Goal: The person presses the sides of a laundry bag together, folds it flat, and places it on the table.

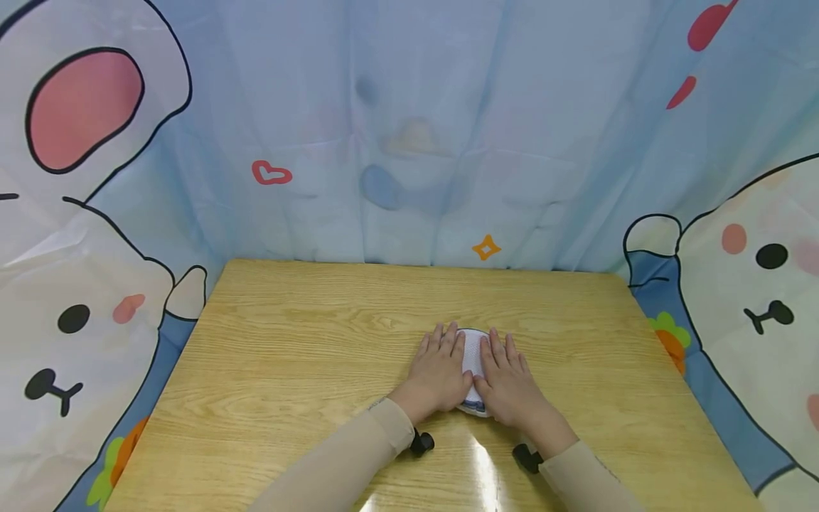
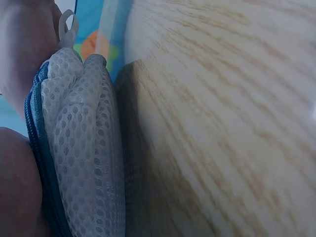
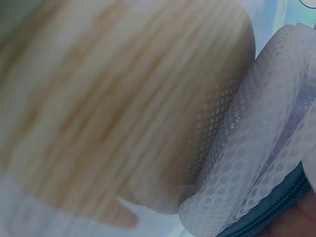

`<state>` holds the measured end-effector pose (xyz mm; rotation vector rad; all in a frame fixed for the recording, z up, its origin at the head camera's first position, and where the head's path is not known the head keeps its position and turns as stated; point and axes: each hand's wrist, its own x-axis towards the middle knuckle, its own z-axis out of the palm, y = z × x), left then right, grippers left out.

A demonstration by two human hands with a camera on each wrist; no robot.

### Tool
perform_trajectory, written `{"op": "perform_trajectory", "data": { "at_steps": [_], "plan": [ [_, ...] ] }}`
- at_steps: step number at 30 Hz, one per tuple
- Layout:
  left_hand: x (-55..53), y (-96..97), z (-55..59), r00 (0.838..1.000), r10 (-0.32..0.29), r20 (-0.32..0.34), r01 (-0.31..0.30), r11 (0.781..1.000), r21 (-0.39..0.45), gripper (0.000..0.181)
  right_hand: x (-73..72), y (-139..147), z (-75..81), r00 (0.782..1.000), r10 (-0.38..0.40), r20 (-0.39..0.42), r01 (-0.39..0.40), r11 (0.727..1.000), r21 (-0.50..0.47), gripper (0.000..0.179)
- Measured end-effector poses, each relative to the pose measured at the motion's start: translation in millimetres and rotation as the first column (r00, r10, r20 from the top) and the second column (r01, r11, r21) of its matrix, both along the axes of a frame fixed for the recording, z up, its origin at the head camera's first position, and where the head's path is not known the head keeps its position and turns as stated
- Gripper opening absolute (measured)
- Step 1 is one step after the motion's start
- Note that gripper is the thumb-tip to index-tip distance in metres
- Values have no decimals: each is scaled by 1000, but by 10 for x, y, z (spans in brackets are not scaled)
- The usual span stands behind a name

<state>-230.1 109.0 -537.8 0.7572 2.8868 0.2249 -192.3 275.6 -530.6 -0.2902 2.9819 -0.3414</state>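
Observation:
A small white mesh laundry bag (image 1: 473,359) with a rounded outline lies on the wooden table, between and partly under the two hands. My left hand (image 1: 438,373) rests on its left side with straight fingers pointing away from me. On the opposite side, my right hand (image 1: 508,380) lies with its fingers straight too, and the thumbs come close together over the middle. In the left wrist view the mesh (image 2: 84,138) looks puffy and folded, with a dark blue-green zipper (image 2: 42,148) along its edge. The right wrist view shows the zipper (image 3: 269,202) beside the hand.
The wooden table (image 1: 307,341) stretches out around the hands. Behind it and at both sides hangs a light blue curtain (image 1: 416,142) with cartoon animals. Black wrist cameras (image 1: 422,443) sit below the wrists, near the sleeves.

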Motion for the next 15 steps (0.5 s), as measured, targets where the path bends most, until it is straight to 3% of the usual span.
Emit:
{"op": "perform_trajectory", "data": {
  "at_steps": [10, 15],
  "plan": [
    [-39, -72, 83, 997, -64, -38, 66, 997, 47, 68, 38, 24, 13, 999, -35, -24, 35, 999, -5, 71],
    [-29, -206, 199, 998, -39, -58, 45, 994, 101, 68, 60, -10, 87, 997, -42, -58, 41, 999, -20, 71]
  ]
}}
